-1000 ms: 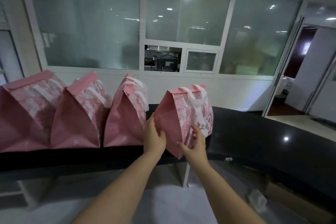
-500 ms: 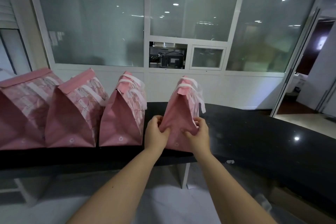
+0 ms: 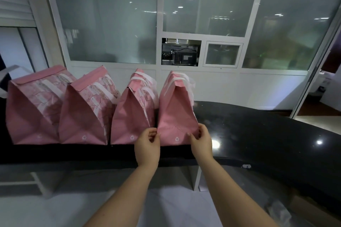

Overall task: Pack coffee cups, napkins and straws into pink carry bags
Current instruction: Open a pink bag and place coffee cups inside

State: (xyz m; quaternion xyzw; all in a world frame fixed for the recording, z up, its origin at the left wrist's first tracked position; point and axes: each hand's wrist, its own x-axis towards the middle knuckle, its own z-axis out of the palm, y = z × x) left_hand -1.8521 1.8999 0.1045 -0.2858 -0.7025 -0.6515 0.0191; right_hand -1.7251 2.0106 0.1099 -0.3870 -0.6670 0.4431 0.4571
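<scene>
While the left hand [image 3: 147, 145] and right hand [image 3: 202, 142] pinch the rightmost carry bag [image 3: 176, 108] low down, three more bags [image 3: 86, 114] crowd its left side.

**Arms extended, a grip on either side**

Both bare forearms reach forward from the bottom of view, converging slightly. Left hand [image 3: 147, 143]: back toward the camera, fingers curled in, pinching the lower left edge of the pink bag [image 3: 175, 108]. Right hand [image 3: 202, 141]: thumb on the bag's front face, fingers round its lower right edge. Wrists about level, well apart.
</scene>
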